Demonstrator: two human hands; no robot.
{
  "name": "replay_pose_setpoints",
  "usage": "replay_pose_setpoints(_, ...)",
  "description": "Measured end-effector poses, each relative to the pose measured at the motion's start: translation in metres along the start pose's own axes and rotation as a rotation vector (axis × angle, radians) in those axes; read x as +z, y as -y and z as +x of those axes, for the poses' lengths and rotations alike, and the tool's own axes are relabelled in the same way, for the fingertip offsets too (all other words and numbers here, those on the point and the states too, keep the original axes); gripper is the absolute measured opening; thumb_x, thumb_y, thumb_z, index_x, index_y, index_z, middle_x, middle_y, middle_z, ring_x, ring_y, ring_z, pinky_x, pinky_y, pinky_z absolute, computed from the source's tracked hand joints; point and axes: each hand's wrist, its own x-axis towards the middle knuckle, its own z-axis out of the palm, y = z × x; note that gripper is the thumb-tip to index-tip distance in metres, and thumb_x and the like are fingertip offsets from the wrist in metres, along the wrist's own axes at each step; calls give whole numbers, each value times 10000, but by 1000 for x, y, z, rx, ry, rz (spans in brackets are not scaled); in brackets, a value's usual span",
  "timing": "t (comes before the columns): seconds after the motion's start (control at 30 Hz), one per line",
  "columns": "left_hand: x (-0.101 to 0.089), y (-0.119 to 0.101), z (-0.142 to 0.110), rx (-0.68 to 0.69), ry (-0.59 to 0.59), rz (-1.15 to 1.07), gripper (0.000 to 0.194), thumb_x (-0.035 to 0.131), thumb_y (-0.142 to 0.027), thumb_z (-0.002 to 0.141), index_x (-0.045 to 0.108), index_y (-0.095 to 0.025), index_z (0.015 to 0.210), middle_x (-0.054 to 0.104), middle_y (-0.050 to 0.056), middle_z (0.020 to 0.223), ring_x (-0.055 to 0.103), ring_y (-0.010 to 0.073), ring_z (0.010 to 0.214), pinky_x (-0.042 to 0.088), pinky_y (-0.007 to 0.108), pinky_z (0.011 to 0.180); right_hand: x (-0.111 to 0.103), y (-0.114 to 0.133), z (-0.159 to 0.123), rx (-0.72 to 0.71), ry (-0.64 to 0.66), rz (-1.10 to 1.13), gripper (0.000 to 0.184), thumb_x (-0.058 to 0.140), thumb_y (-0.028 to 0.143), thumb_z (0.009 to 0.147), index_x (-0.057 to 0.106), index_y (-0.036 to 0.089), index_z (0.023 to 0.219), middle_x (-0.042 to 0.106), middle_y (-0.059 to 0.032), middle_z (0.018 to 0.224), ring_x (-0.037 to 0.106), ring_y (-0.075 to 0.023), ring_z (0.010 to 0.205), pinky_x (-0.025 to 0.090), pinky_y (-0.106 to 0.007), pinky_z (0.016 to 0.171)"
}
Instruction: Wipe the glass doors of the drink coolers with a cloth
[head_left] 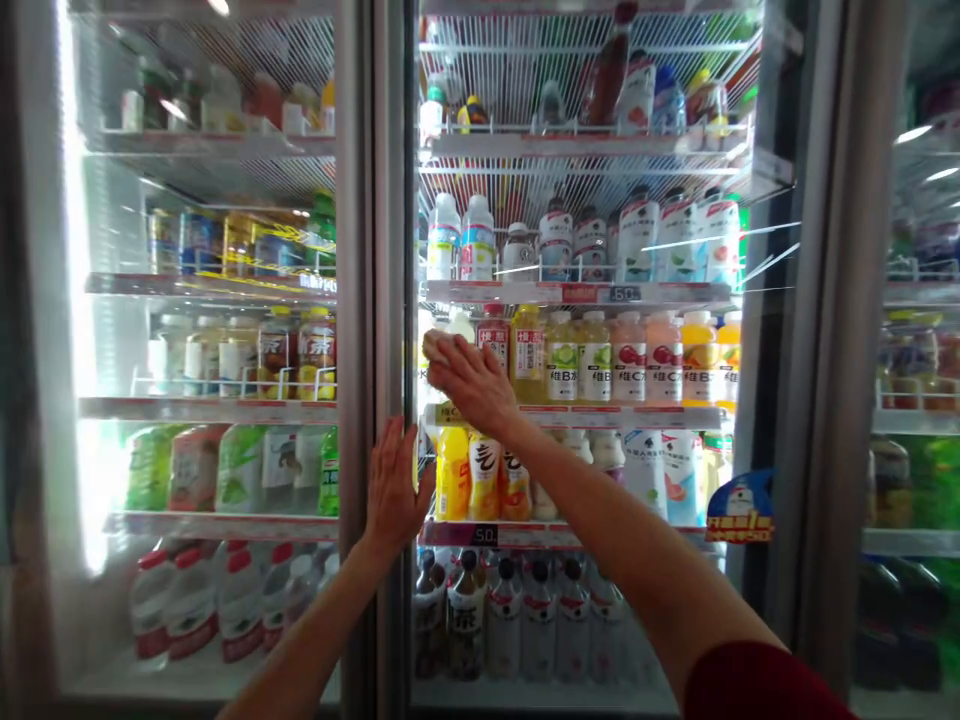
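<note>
We note a cloth [433, 347] at the fingertips of our right hand [471, 382], against the glass door and near its handle-side edge. It looks small, pale and beige, soft-edged and bunched; most of it lies hidden under the fingers, and the blur hides its weave. Our right hand lies nearly flat, fingers stretched out and close together; we cannot tell whether they pinch the cloth or only press it. Our left hand [396, 485], lower and to the left, is spread upright on the metal door frame [386, 250], thumb apart, holding nothing we can see. Behind the glass, just right of the right hand, stand a red-labelled yellow bottle [528, 350] and a row of vitamin drinks [630, 355]. Below it, orange bottles [484, 480]; farther down, dark-capped bottles [540, 610]. Well right of the left hand, a blue and yellow sticker [741, 508] is on the door.
</note>
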Motion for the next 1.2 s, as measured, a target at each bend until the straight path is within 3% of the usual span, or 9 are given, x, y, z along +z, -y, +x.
replay_pose_setpoints(0.2, 6, -2, 41, 26, -64, -42, 614, 445, -249, 851, 179, -186, 1400, 247, 144, 1448, 230, 262, 1345, 282, 482, 1069, -8, -13, 3, -348, 22, 4, 376, 335, 304, 924, 402, 286, 1293, 356, 42, 1431, 245, -174, 1345, 234, -434, 1099)
replay_pose_setpoints(0.4, 19, -6, 86, 55, -104, -91, 590, 418, -258, 864, 176, -206, 1399, 229, 125, 1459, 208, 249, 1353, 269, 480, 1080, -24, -57, 56, 138, -173, -66, 395, 361, 330, 912, 408, 268, 1299, 324, -7, 1449, 203, -231, 1361, 165, -505, 1107)
replay_pose_setpoints(0.57, 33, -3, 121, 22, -166, -129, 555, 393, -302, 875, 220, -178, 1388, 238, 129, 1456, 205, 233, 1356, 238, 447, 1099, -26, -62, 54, -105, -91, -115, 411, 365, 326, 911, 364, 308, 1322, 323, 45, 1447, 201, -188, 1361, 196, -460, 1111)
replay_pose_setpoints(0.63, 41, 0, 132, -17, -170, -125, 542, 388, -323, 874, 258, -161, 1375, 246, 139, 1452, 212, 237, 1354, 242, 442, 1095, -36, -92, 47, -14, -141, -135, 422, 376, 332, 906, 368, 302, 1326, 322, 30, 1447, 224, -209, 1351, 218, -484, 1096)
replay_pose_setpoints(0.83, 64, -9, 154, -46, -101, 5, 557, 396, -384, 862, 291, -183, 1371, 245, 139, 1454, 192, 281, 1357, 148, 538, 1087, -89, -212, -5, 722, -558, -207, 428, 339, 313, 897, 446, 185, 1292, 352, -123, 1411, 265, -302, 1324, 222, -601, 1033)
replay_pose_setpoints(0.9, 72, -20, 160, 22, -90, 5, 564, 405, -375, 858, 275, -204, 1380, 236, 122, 1460, 186, 271, 1360, 128, 531, 1093, -91, -212, -21, 762, -553, -242, 437, 324, 304, 897, 439, 168, 1296, 331, -135, 1424, 251, -307, 1330, 241, -595, 1022)
replay_pose_setpoints(1.07, 86, -44, 170, 65, -115, -28, 615, 421, -386, 850, 211, -223, 1405, 199, 98, 1473, 164, 270, 1365, 89, 524, 1103, -84, -187, -45, 326, -226, -261, 407, 374, 274, 882, 448, 277, 1282, 339, -19, 1438, 241, -214, 1349, 267, -464, 1064)
replay_pose_setpoints(1.13, 87, -46, 170, 67, -116, -26, 624, 420, -393, 851, 193, -229, 1409, 193, 92, 1475, 162, 273, 1365, 83, 528, 1102, -98, -209, -61, 445, -241, -305, 403, 372, 278, 877, 463, 274, 1270, 363, -22, 1425, 268, -211, 1338, 275, -463, 1060)
replay_pose_setpoints(1.2, 87, -46, 169, 74, -111, -21, 625, 413, -392, 855, 180, -232, 1412, 187, 91, 1477, 160, 273, 1365, 89, 529, 1100, -118, -244, -81, 760, -372, -359, 412, 330, 281, 881, 480, 221, 1260, 397, -77, 1398, 308, -244, 1315, 298, -508, 1030)
